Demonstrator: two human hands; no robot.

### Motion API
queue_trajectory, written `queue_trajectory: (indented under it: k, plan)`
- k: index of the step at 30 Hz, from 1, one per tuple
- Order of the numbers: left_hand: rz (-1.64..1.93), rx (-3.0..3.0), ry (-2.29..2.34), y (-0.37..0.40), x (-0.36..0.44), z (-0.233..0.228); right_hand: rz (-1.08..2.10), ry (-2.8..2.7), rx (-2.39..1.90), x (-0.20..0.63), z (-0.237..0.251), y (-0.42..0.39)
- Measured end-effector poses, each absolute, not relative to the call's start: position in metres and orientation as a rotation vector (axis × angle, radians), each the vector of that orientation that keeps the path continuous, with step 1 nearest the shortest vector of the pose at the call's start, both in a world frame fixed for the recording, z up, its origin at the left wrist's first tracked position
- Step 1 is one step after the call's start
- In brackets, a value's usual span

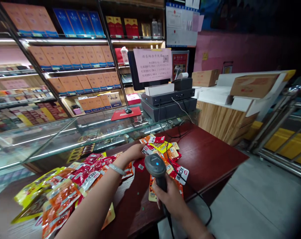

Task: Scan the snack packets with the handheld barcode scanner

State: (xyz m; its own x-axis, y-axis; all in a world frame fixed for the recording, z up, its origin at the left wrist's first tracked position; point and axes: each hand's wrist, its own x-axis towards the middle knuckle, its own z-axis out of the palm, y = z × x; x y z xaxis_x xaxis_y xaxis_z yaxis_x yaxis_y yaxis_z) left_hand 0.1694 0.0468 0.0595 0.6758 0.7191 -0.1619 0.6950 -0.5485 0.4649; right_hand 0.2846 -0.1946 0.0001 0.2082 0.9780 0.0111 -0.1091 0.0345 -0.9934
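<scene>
My right hand (171, 197) grips the handle of a grey barcode scanner (155, 165), its head aimed at a small heap of snack packets (165, 149) on the dark red counter (207, 156). My left hand (134, 152) reaches across and rests on a red-and-white packet (147, 150) at the edge of that heap; a bracelet sits on the wrist. A larger pile of red, orange and yellow packets (65, 189) lies under my left forearm. The scanner's black cable (197, 196) trails off the counter's front edge.
A glass display case (65, 136) runs along the left. Behind it stand shelves of boxed goods (73, 56). A till with a monitor and pink notice (152, 64) sits at the far end, beside cardboard boxes (252, 84) on a wooden counter. Grey floor lies to the right.
</scene>
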Motion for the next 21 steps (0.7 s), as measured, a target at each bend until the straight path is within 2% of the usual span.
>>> queue_trajectory:
  k: [5, 9, 14, 21]
  plan:
    - [0.766, 1.726, 1.285, 0.015, 0.123, 0.065, 1.05, -1.012, -1.162, 0.278, 0.001, -0.198]
    - [1.252, 1.006, 1.162, -0.034, 0.092, 0.064, 1.104, -1.042, -1.125, 0.271, 0.009, -0.204]
    - [1.485, 0.492, 1.035, -0.099, 0.072, 0.049, 1.216, -1.097, -1.058, 0.252, 0.016, -0.206]
    - [1.698, 0.347, 0.96, -0.137, 0.058, 0.025, 1.234, -1.297, -1.007, 0.214, 0.028, -0.205]
